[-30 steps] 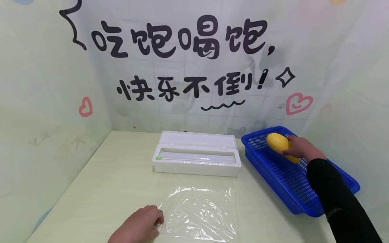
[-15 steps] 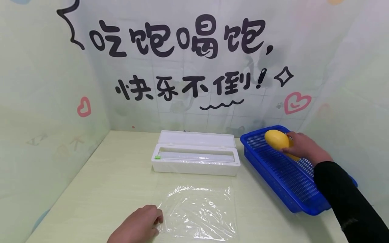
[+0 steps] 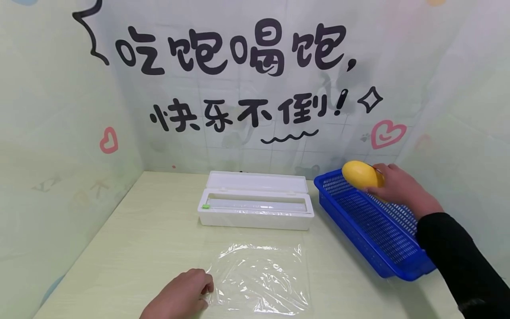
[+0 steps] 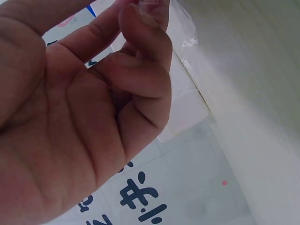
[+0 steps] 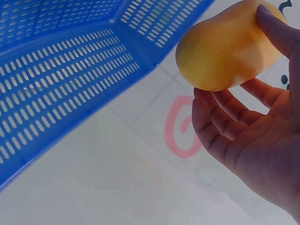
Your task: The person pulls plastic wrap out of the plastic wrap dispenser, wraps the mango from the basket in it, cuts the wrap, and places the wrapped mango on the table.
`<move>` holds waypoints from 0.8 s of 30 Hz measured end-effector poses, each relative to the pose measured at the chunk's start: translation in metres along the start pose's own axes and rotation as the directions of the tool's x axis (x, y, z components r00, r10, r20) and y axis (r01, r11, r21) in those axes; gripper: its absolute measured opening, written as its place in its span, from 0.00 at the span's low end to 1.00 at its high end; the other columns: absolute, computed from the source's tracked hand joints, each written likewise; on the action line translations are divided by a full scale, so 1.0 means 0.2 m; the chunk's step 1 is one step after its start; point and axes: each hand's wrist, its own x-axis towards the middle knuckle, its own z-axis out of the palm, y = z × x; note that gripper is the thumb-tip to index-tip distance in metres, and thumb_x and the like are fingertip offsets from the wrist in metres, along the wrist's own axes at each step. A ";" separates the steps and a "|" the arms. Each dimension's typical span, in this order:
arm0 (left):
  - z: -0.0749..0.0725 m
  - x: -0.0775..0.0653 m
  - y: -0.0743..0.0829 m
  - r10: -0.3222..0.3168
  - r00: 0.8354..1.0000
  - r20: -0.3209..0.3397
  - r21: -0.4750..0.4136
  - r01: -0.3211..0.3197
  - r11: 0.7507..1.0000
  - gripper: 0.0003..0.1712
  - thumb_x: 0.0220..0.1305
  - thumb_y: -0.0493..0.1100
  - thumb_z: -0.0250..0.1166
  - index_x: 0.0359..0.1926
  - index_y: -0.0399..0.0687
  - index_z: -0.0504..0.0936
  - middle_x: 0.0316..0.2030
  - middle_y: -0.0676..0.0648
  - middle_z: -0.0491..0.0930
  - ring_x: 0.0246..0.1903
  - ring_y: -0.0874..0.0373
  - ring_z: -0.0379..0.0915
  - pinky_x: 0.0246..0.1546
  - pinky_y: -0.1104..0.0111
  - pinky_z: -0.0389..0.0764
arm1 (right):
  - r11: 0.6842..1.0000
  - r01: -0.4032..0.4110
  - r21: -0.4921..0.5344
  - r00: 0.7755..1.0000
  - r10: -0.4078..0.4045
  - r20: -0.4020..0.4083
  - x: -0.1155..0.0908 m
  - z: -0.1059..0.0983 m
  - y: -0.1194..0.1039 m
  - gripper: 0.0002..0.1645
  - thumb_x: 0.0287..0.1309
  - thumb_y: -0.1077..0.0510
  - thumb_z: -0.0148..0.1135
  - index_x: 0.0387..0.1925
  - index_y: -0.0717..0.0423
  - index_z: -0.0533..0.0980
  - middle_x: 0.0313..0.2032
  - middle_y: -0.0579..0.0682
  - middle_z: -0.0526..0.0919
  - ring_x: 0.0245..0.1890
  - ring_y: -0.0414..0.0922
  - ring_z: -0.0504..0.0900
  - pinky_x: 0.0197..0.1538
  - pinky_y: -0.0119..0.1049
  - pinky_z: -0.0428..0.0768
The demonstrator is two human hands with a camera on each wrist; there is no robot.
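Observation:
A yellow mango point(image 3: 361, 174) is gripped by my right hand point(image 3: 402, 186) just above the back of the blue basket point(image 3: 382, 237). In the right wrist view, the thumb lies on one side of the mango point(image 5: 229, 44) and the fingertips on the other. Down at the front of the table, my left hand point(image 3: 181, 293) pinches the left edge of a sheet of clear plastic wrap point(image 3: 263, 279) lying flat. The left wrist view shows its curled fingers point(image 4: 145, 79), with part of the wrap point(image 4: 187, 42) beyond them; the exact pinch point is partly hidden.
A white plastic wrap dispenser point(image 3: 255, 219) stands behind the sheet with its lid raised and a green slider point(image 3: 206, 206) at its left end. Printed fabric walls point(image 3: 247, 150) enclose the pale table point(image 3: 131, 248) at the back and both sides.
My right hand has lifted the mango up from inside the basket and slightly left, to above its rim. The left hand stays at the edge of the wrap.

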 end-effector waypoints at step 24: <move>0.01 0.01 -0.01 -0.001 1.000 0.028 -0.042 0.002 0.999 0.13 0.44 0.31 0.66 0.34 0.49 0.83 0.29 0.60 0.74 0.31 0.66 0.66 0.33 0.69 0.73 | 0.995 0.096 0.012 0.988 -0.094 -0.120 -0.13 -0.12 -0.28 0.54 0.57 0.30 0.66 0.71 0.62 0.62 0.52 0.66 0.72 0.45 0.59 0.75 0.47 0.57 0.82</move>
